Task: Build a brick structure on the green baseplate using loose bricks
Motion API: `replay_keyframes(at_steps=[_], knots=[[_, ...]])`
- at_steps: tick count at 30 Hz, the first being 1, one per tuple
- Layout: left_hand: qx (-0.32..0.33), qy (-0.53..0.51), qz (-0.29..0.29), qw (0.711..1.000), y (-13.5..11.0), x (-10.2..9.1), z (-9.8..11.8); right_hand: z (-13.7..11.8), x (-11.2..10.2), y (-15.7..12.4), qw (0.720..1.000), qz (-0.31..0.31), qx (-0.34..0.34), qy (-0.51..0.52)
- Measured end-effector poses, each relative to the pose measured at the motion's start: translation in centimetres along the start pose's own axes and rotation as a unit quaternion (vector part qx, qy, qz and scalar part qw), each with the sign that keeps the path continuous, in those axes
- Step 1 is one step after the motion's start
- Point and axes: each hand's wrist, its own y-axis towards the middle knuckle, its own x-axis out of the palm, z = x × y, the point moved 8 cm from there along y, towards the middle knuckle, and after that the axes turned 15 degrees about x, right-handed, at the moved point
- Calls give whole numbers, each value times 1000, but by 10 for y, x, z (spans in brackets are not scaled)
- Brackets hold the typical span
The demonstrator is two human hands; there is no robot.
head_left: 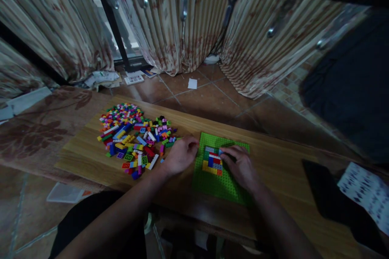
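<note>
A green studded baseplate (226, 188) lies on the wooden table. On it is a block of building bricks (209, 166) in yellow, blue, red, white, grey and orange. My right hand (241, 166) reaches over the plate from the right, with thumb and finger pinching a light-blue brick (220, 151) at the block's upper right corner. Beside the plate's left edge, my left hand (182, 154) has its fingers curled together. A speck of red shows at its fingertips, too small to name.
Left of my left hand spreads a big pile of loose bricks (133, 137) in many colours. A dark flat object (325, 190) and a printed sheet (364, 194) lie at the right. Striped curtains (164, 28) hang beyond the table, with papers (192, 83) on the tiled floor.
</note>
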Motion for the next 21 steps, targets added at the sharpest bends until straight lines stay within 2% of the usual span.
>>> replay_keyframes(at_steps=[2,5,11,15,18,21], knots=[[-17,-96,9,995,-1,5,-7,-2,0,-2,1000,15,-5,-20],[-56,-231,31,971,-1,12,-14,-5,0,-5,999,36,-12,-37],[-108,-351,63,928,1,14,-12,-5,-3,-5,999,39,-4,5],[-90,-371,75,921,4,9,-11,-1,-26,-3,993,90,23,77],[-39,-333,64,940,6,6,-9,7,-46,-2,978,139,63,139],[24,-262,40,964,8,8,0,11,-56,-2,967,161,84,181]])
